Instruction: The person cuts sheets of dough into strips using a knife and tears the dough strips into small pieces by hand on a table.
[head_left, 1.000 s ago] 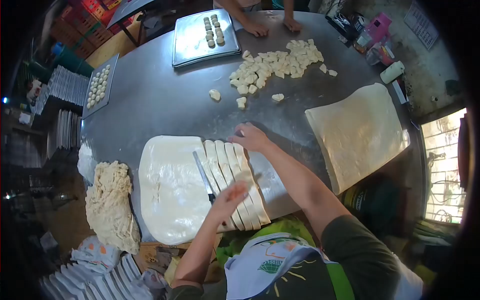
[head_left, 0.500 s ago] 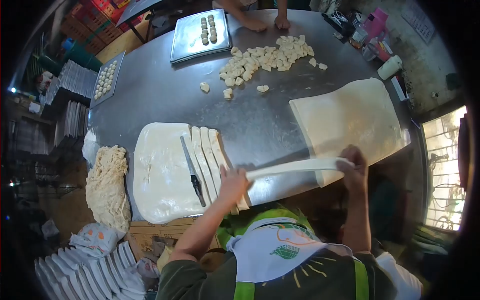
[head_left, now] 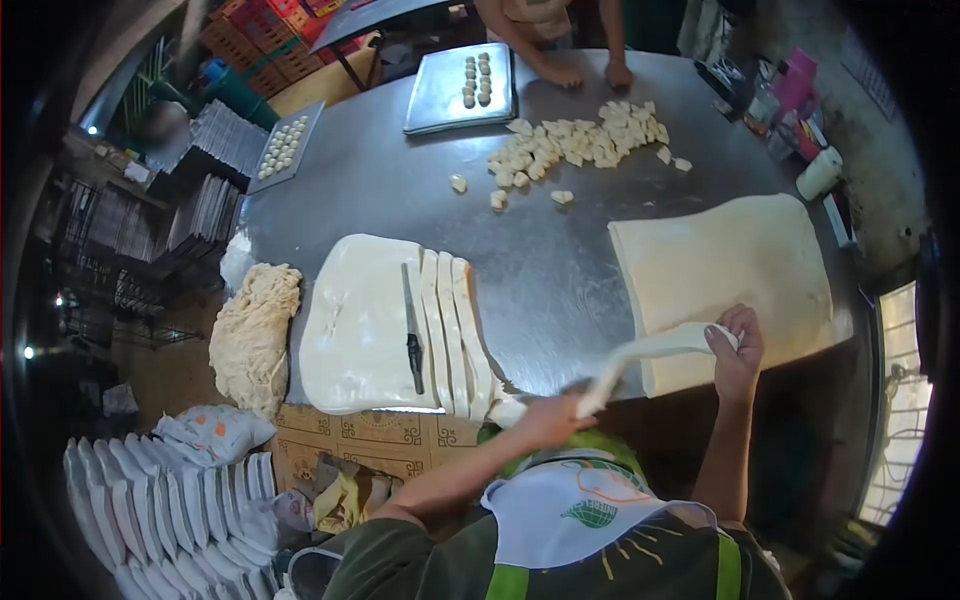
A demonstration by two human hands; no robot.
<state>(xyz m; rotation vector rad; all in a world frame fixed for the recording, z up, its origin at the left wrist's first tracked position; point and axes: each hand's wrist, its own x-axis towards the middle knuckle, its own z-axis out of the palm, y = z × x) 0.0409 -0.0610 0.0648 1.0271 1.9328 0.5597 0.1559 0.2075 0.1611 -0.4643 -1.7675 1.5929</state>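
Note:
A pale dough strip (head_left: pixel 655 347) stretches between my two hands above the front edge of the table, bending down toward the left. My right hand (head_left: pixel 737 340) grips its far end, in front of a folded sheet of dough (head_left: pixel 730 255). My left hand (head_left: pixel 553 421), a little blurred, is closed around the lower end near my apron. To its left, several cut dough strips (head_left: pixel 463 325) lie side by side against a large smooth dough slab (head_left: pixel 350 320). A long knife (head_left: pixel 411 325) with a black handle rests on that slab.
Rough dough (head_left: pixel 255 345) lies at the table's left edge. Many small dough pieces (head_left: pixel 580 140) sit at the back, near a co-worker's hands (head_left: pixel 590 75). Dough balls stand on a metal tray (head_left: pixel 435 95) and a smaller tray (head_left: pixel 268 168). Stacked white bags (head_left: pixel 140 490) fill the lower left.
My left hand has moved right and down toward my body, and the nearly straight strip now bends. The camera view has shifted, so the table appears lower and farther right.

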